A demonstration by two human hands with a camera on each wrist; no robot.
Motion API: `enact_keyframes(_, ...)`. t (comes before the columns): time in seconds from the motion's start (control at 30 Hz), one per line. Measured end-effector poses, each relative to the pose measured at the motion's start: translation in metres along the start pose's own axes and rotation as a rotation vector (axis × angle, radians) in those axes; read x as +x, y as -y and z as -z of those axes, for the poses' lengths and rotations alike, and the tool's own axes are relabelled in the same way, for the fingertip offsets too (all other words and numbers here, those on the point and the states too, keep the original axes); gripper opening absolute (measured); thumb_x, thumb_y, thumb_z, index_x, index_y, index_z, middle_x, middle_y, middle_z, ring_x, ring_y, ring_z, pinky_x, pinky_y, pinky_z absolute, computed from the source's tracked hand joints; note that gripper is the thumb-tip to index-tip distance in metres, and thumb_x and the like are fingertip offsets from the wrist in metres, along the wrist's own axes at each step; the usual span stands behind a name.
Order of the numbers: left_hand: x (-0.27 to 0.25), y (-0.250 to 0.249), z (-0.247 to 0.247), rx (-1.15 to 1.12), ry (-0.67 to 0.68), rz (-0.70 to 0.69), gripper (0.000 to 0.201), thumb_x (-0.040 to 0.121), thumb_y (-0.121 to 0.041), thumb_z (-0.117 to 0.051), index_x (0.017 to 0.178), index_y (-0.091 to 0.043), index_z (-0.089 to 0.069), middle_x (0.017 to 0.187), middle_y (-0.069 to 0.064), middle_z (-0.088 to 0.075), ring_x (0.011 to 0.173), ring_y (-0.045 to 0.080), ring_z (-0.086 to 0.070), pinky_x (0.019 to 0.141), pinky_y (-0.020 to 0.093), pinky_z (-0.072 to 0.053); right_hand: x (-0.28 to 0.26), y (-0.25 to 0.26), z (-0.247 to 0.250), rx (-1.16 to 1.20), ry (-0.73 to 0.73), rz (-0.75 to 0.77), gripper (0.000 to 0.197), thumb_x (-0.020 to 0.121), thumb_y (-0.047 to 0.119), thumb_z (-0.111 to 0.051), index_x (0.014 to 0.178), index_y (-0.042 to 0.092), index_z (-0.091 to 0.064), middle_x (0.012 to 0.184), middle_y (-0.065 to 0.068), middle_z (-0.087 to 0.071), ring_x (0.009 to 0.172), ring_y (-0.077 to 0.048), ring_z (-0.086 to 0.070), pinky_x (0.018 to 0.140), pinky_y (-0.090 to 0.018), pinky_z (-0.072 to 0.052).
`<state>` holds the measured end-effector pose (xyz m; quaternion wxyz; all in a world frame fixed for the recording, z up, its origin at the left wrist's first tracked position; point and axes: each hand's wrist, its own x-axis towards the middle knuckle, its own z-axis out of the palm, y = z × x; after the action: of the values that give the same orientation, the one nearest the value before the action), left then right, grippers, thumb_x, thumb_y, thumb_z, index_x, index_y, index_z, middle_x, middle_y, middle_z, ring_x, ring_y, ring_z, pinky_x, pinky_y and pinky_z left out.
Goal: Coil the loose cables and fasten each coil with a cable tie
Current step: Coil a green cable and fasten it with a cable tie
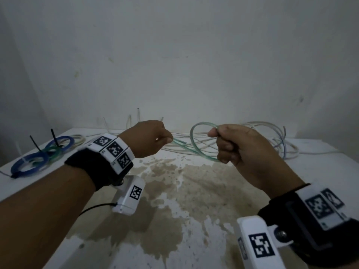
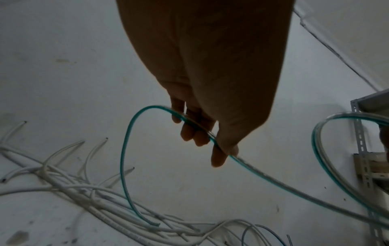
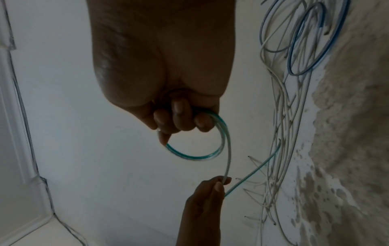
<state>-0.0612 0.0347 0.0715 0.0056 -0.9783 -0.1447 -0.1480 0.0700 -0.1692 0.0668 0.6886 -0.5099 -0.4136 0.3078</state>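
right hand grip curled round small loop of green cable; left hand grip pinches cable's straight run, tail dangling. both held above stained surface. loose white cables behind; tied coils far left.

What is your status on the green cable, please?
Right hand grips green cable coil. Left hand pinches its tail. Loose white cables behind, nothing blocking.

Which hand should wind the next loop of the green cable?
Left, probably. The left hand pinches the free run of the green cable near its loose end, while the right hand is fisted around the coil and should only hold.
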Motion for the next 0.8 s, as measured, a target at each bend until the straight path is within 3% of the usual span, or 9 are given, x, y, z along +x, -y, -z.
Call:
enact_keyframes(0.13, 0.0, -0.005, -0.002, 0.041, 0.03, -0.014, 0.026, 0.098, -0.03, -0.047, 0.105, -0.021, -0.071, 0.085, -0.002, -0.05, 0.089, 0.019, -0.054, 0.083, 0.033, -0.043, 0.0, -0.001, 0.007, 0.029, -0.043, 0.077, 0.031, 0.098, 0.009, -0.035, 0.081, 0.004, -0.061, 0.05, 0.004, -0.033, 0.041, -0.009, -0.025, 0.046, -0.022, -0.03)
enact_keyframes(0.23, 0.001, -0.01, 0.0, 0.089, 0.001, -0.022, 0.026, 0.098, -0.033, -0.047, 0.105, -0.024, -0.07, 0.089, -0.002, -0.055, 0.091, 0.019, -0.056, 0.084, 0.034, -0.044, 0.0, -0.007, 0.01, -0.098, -0.068, 0.049, 0.031, 0.098, 0.008, -0.037, 0.08, 0.003, -0.061, 0.047, 0.005, -0.034, 0.041, -0.009, -0.028, 0.047, -0.024, -0.028)
enact_keyframes(0.4, 0.012, -0.025, 0.009, 0.315, -0.102, 0.001, 0.03, 0.099, -0.035, -0.042, 0.11, -0.026, -0.068, 0.101, 0.002, -0.061, 0.092, 0.022, -0.06, 0.078, 0.032, -0.043, -0.006, -0.022, 0.007, -0.46, -0.095, 0.079, 0.03, 0.096, 0.016, -0.046, 0.075, 0.017, -0.067, 0.05, 0.008, -0.043, 0.05, -0.013, -0.039, 0.057, -0.029, -0.033)
enact_keyframes(0.47, 0.016, -0.034, 0.011, 0.382, -0.15, 0.042, 0.031, 0.1, -0.032, -0.04, 0.109, -0.022, -0.068, 0.101, 0.004, -0.06, 0.088, 0.025, -0.062, 0.068, 0.032, -0.041, -0.008, -0.026, 0.004, -0.717, -0.095, 0.189, 0.024, 0.095, 0.019, -0.049, 0.08, 0.02, -0.067, 0.056, 0.005, -0.049, 0.053, -0.009, -0.043, 0.056, -0.025, -0.035)
enact_keyframes(0.53, 0.019, -0.041, 0.01, 0.402, -0.225, 0.081, 0.031, 0.101, -0.032, -0.038, 0.105, -0.018, -0.065, 0.094, 0.004, -0.059, 0.082, 0.026, -0.061, 0.062, 0.03, -0.036, -0.008, -0.032, 0.0, -0.876, -0.103, 0.324, 0.022, 0.097, 0.02, -0.048, 0.089, 0.013, -0.067, 0.064, 0.003, -0.055, 0.063, -0.011, -0.049, 0.054, -0.017, -0.034)
enact_keyframes(0.6, 0.019, -0.044, 0.008, 0.356, -0.298, 0.122, 0.03, 0.101, -0.034, -0.037, 0.099, -0.014, -0.06, 0.08, 0.003, -0.053, 0.072, 0.025, -0.055, 0.059, 0.03, -0.033, -0.005, -0.039, 0.001, -0.934, -0.135, 0.437, 0.027, 0.096, 0.024, -0.044, 0.091, 0.008, -0.065, 0.07, -0.001, -0.06, 0.066, -0.011, -0.051, 0.057, -0.019, -0.036)
enact_keyframes(0.67, 0.019, -0.044, 0.003, 0.15, -0.343, 0.161, 0.026, 0.101, -0.031, -0.041, 0.095, -0.011, -0.057, 0.075, 0.002, -0.051, 0.071, 0.025, -0.052, 0.061, 0.031, -0.035, 0.0, -0.044, 0.004, -0.985, -0.167, 0.494, 0.029, 0.093, 0.026, -0.041, 0.092, 0.008, -0.065, 0.077, -0.003, -0.063, 0.067, -0.011, -0.052, 0.059, -0.022, -0.035)
enact_keyframes(0.73, 0.017, -0.045, -0.004, -0.1, -0.379, 0.153, 0.023, 0.099, -0.02, -0.045, 0.095, -0.006, -0.062, 0.078, 0.006, -0.057, 0.078, 0.028, -0.055, 0.068, 0.032, -0.036, 0.003, -0.048, 0.006, -1.041, -0.187, 0.513, 0.029, 0.092, 0.025, -0.04, 0.095, 0.009, -0.065, 0.079, -0.003, -0.063, 0.069, -0.013, -0.051, 0.062, -0.023, -0.032)
enact_keyframes(0.8, 0.016, -0.05, -0.009, -0.19, -0.415, 0.143, 0.023, 0.097, -0.013, -0.046, 0.095, -0.003, -0.067, 0.086, 0.011, -0.065, 0.084, 0.028, -0.058, 0.071, 0.027, -0.033, 0.006, -0.051, 0.005, -1.101, -0.205, 0.514, 0.031, 0.092, 0.025, -0.038, 0.097, 0.009, -0.064, 0.079, -0.003, -0.063, 0.07, -0.014, -0.052, 0.065, -0.025, -0.033)
